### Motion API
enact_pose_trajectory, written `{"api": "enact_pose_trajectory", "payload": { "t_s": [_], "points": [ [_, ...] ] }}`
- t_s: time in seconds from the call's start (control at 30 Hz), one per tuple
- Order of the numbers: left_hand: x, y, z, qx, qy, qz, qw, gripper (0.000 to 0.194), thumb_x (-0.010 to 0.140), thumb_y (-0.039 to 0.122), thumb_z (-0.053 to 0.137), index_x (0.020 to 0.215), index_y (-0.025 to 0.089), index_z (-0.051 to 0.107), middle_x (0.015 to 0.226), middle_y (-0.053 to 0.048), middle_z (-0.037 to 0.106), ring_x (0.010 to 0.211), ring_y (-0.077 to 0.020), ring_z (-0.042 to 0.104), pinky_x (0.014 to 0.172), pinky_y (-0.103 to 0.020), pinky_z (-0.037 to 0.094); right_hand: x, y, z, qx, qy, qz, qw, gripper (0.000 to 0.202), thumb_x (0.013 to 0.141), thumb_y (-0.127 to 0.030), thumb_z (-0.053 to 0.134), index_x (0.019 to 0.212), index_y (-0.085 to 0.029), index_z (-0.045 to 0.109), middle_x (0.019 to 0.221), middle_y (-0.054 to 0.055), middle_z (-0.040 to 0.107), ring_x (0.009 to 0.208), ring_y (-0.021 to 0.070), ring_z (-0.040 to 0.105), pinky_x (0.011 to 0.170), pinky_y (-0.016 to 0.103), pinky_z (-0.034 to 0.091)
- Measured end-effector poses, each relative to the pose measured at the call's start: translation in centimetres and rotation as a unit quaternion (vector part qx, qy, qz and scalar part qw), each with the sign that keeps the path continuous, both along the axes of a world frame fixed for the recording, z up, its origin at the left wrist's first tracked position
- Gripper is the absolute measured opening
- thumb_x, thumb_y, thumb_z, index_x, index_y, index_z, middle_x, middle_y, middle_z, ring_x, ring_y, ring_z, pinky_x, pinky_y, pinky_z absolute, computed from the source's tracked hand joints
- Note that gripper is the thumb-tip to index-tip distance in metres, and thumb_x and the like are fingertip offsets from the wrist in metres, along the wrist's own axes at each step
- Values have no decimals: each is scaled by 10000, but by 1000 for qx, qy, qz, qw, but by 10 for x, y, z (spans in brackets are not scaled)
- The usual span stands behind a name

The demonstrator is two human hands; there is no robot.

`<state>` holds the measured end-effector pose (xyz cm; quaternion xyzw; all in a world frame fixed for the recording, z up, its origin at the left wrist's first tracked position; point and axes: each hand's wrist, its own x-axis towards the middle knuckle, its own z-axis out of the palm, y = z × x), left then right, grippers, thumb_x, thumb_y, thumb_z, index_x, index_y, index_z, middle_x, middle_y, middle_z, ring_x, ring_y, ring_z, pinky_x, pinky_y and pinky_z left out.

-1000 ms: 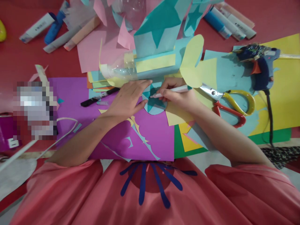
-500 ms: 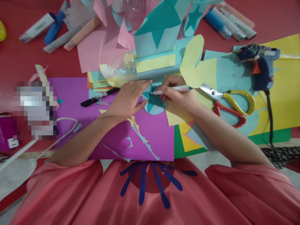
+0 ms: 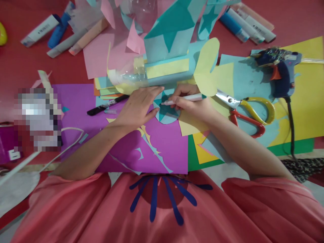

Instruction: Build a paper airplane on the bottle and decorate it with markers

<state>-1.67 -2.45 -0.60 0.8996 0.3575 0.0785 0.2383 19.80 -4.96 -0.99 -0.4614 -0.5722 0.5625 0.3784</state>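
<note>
My right hand (image 3: 188, 99) grips a white marker (image 3: 193, 97), its tip on a teal star drawn on a light blue paper cutout (image 3: 168, 116). My left hand (image 3: 141, 104) lies flat with the fingers stretched out, fingertips at the cutout's left edge. The cutout rests on a purple sheet (image 3: 174, 155). Just beyond the hands, a clear plastic bottle (image 3: 129, 72) wrapped in blue paper lies on its side. A yellow heart-like paper piece (image 3: 207, 72) stands by its right end. Left of my left hand is a black pen (image 3: 106, 105).
Scissors (image 3: 236, 104) with red and yellow handles lie to the right. Beyond them, a blue glue gun (image 3: 285, 74) with a dark cord rests on paper. Several markers (image 3: 248, 27) lie at the back. Thin paper scraps (image 3: 157, 152) are spread over the purple sheet.
The marker's tip has shifted slightly left and down over the star, as my right hand moves a little with it. My left hand stays in place.
</note>
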Motion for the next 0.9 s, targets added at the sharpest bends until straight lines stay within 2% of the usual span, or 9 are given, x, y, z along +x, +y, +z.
{"api": "enact_pose_trajectory", "payload": {
  "t_s": [0.13,0.3,0.43,0.57,0.77,0.83,0.9],
  "points": [
    [1,0,0,-5,-9,1,1000,506,942,255,473,1440,191,405,1429,-111,537,1321,-268,502,1112,-448,411,-1,1,3,1,-6,1,1000,258,832,-342,658,643,-199,557,614,-18,558,593,107,496,555,265,373],
    [1,0,0,-13,-18,8,1000,506,938,254,484,1437,203,418,1414,-108,550,1314,-276,509,1114,-466,413,-1,1,5,-2,13,2,1000,189,795,-252,647,623,-206,583,609,-16,582,573,93,488,536,269,349],
    [1,0,0,-11,-24,7,1000,500,936,254,487,1429,198,432,1402,-106,560,1305,-275,515,1107,-463,419,-1,1,3,20,1,4,1000,192,818,-249,642,644,-204,574,613,-26,569,583,86,487,547,265,345],
    [1,0,0,-11,-18,7,1000,501,943,261,472,1435,185,421,1400,-107,556,1302,-280,514,1104,-477,418,-1,0,2,22,-19,7,1000,201,835,-275,641,663,-196,573,627,-23,560,593,95,485,563,262,366],
    [0,0,1,-9,2,12,1000,508,947,268,478,1446,191,418,1408,-107,555,1305,-280,515,1112,-470,417,0,2,7,-3,-38,-4,999,326,823,-409,672,606,-206,539,571,-18,542,554,109,494,524,258,393],
    [0,0,0,-6,2,13,1000,519,938,261,490,1445,176,420,1413,-113,553,1307,-284,516,1111,-471,422,2,0,9,33,-46,-1,998,308,835,-397,654,611,-207,560,567,-12,564,545,113,519,513,256,411],
    [0,0,-1,-3,-2,12,1000,527,929,250,497,1444,167,421,1421,-113,550,1315,-281,514,1111,-466,425,7,-4,12,114,-57,2,992,263,852,-349,628,632,-207,606,586,0,609,548,116,554,507,254,429]
  ]
}}
